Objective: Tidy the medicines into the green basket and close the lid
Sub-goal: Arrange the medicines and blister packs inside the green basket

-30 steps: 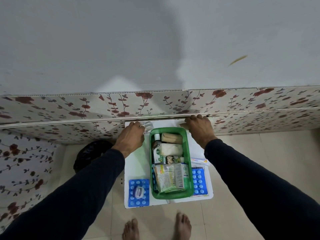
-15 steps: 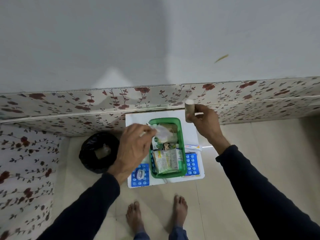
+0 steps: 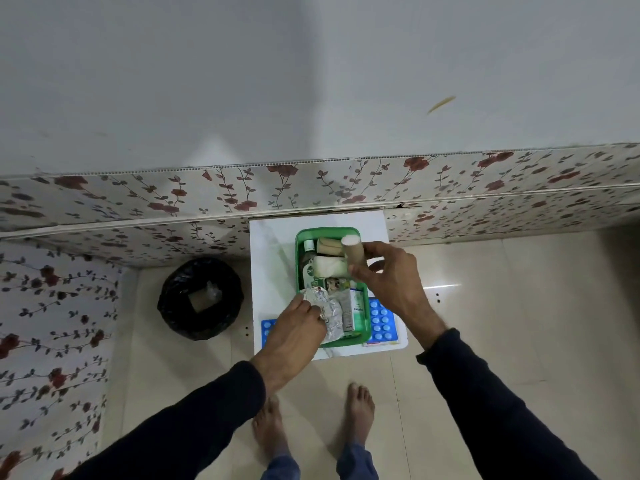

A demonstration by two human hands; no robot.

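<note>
The green basket (image 3: 330,233) stands on a small white bench (image 3: 273,258) that is pushed against a wall with a flower pattern. The basket is open and it is already quite full: a brown bottle with a white cap (image 3: 308,258) lies along its left side, a beige bandage roll (image 3: 328,246) lies at the far end, and a white gauze roll (image 3: 329,267) is just below it. Some small boxes (image 3: 355,306) stand in the near part.

The right hand (image 3: 393,278) is above the right side of the basket. Its grip is closed around a brown bandage roll (image 3: 354,252), which stands almost upright, with the white end up. The left hand (image 3: 294,336) is over the near left corner of the basket, and its grip pinches a silver blister strip (image 3: 327,311) that lies on top of the things inside.

A blue tablet sheet (image 3: 380,322) lies on the bench just beside the right wall of the basket, and another blue sheet (image 3: 267,327) lies on the left, partly hidden under the left hand.

On the tiled floor, left of the bench, there is a bin with a black bag (image 3: 200,299). Two bare feet (image 3: 360,408) are on the floor near the bench.
</note>
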